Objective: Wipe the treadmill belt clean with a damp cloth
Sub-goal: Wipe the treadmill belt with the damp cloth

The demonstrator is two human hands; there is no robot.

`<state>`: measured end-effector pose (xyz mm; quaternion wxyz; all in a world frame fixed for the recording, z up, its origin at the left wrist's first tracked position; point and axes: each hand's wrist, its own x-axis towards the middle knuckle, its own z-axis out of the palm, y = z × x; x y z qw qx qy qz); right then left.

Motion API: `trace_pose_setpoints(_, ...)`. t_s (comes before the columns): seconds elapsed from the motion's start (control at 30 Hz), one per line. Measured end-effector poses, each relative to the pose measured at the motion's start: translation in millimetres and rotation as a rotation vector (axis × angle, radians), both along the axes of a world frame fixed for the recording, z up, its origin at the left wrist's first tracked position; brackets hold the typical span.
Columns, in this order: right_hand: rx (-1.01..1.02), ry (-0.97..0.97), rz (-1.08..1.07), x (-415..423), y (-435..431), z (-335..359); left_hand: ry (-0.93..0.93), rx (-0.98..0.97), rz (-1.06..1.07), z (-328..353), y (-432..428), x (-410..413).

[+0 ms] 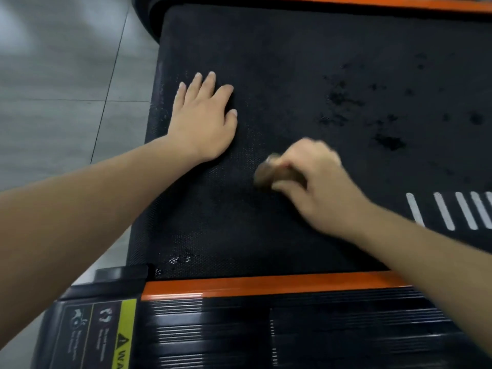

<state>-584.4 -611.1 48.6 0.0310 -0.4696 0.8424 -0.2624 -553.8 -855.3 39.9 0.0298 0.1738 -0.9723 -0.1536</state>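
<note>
Right hand [315, 182] — cloth [266, 173], seemingly — on belt [292, 75]

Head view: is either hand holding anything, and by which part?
Right hand grips a blurred brownish wad, likely the cloth, one end sticking out past the fingers. Left hand lies flat on the belt, holding nothing.

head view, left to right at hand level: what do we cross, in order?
tiled floor → left hand, flat on the treadmill belt → cloth → right hand gripping it → white stripes
</note>
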Motion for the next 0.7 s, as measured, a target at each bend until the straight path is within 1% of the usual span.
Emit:
trace_pose_setpoints(0.07, 0.05, -0.044, 0.205, 18, 6, 0, -0.015, 0.014, 0.033, -2, 1, -10)
trace_pose_setpoints(0.1, 0.078, -0.017, 0.247, 8, 6, 0, -0.021, 0.003, 0.045, -4, 2, -12)
trace_pose_setpoints(0.13, 0.076, 0.049, 0.229, -11, 2, -1, -0.025, -0.016, 0.049, -6, 4, -12)
trace_pose_setpoints(0.2, 0.042, 0.127, -0.018, -59, -11, -4, -0.03, -0.044, 0.045, -9, 5, -10)
trace_pose_setpoints(0.23, 0.025, 0.118, -0.166, -77, -15, -4, -0.027, -0.052, 0.045, -9, 6, -9)
trace_pose_setpoints(0.27, 0.016, 0.099, -0.269, -85, -19, -6, -0.025, -0.062, 0.046, -10, 5, -9)
trace_pose_setpoints(0.3, 0.015, 0.09, -0.295, -80, -19, -9, -0.024, -0.073, 0.046, -10, 6, -9)
trace_pose_setpoints(0.33, 0.022, 0.085, -0.249, -63, -18, -9, -0.023, -0.086, 0.045, -11, 6, -10)
trace_pose_setpoints(0.43, 0.031, 0.001, 0.127, -2, -6, -6, -0.023, -0.119, 0.046, -13, 8, -9)
trace_pose_setpoints(0.47, 0.06, 0.009, 0.212, -3, -3, -3, -0.022, -0.123, 0.047, -13, 8, -9)
trace_pose_setpoints(0.5, 0.073, 0.06, 0.246, -17, -5, -2, -0.022, -0.125, 0.046, -13, 8, -9)
trace_pose_setpoints(0.53, 0.065, 0.137, 0.22, -36, -11, -1, -0.024, -0.125, 0.043, -13, 8, -10)
trace_pose_setpoints(0.6, 0.028, 0.202, -0.057, -90, -29, -3, -0.027, -0.118, 0.038, -13, 8, -9)
trace_pose_setpoints(0.67, 0.004, 0.113, -0.338, -121, -42, -5, -0.02, -0.118, 0.039, -14, 7, -9)
trace_pose_setpoints(0.7, 0.003, 0.106, -0.37, -118, -46, -9, -0.019, -0.118, 0.038, -14, 7, -9)
